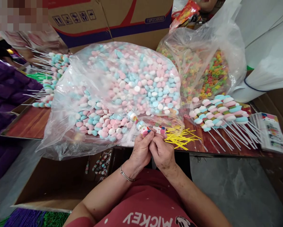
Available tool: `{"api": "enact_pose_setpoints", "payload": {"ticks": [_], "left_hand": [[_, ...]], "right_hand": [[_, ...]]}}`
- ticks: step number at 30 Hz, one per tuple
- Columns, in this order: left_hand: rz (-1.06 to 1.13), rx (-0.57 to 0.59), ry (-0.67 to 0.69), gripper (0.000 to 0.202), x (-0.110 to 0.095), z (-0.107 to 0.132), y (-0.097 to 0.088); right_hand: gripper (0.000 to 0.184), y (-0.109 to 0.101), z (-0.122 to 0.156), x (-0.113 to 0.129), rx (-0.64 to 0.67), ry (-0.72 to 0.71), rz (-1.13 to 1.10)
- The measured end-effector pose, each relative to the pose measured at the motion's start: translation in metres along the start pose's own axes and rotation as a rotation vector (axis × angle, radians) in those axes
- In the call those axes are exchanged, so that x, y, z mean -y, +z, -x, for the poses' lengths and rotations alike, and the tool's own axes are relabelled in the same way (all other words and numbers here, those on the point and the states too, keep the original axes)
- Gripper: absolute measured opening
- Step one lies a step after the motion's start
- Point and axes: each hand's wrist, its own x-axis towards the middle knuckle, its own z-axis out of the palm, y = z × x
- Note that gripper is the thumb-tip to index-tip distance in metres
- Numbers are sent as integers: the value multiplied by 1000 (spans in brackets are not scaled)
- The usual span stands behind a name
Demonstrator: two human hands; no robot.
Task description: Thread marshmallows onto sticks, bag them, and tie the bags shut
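My left hand [141,149] and my right hand [163,152] meet at the table's front edge, fingers closed. Between them is the gathered end of a clear printed bag [146,128] with coloured dots. A marshmallow skewer [133,116] shows inside the bag, pointing up and left; its stick is hidden by the fingers. Whether a tie is pinched there cannot be made out. Just right of my hands lies a loose pile of yellow twist ties [180,138]. Behind the wrapped skewer, a large clear sack of pink, blue and white marshmallows [141,75] covers much of the table.
Unwrapped marshmallow skewers [223,110] lie stacked at the right, beside printed bags [272,134]. More skewers [58,66] sit far left. A sack of ring candies [212,72] stands behind. Below the table, an open carton [61,179] holds wrapped skewers. A person stands at the upper left.
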Motion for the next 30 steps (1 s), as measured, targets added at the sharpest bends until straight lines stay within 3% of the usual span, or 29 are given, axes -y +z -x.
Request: {"api": "enact_pose_setpoints", "payload": {"ticks": [4,10,13,22,30], "left_hand": [[-131,5,91,29,-3,3,-9],[-693,-247,480,15,-21,10,-27],[-788,-245,583,15,-27,10,-26],[-883,93,589,20,-30,9,-22],[-782,102,461,27,-21,7,-22]], "right_hand": [[22,-4,-1,-2,18,-1,5],[21,-13,-5,-1,2,-70,141],[21,-14,-6,4,-8,-100,216],[23,-15,-5,4,-10,-69,200],[23,-8,-6,1,-47,-63,217]]}}
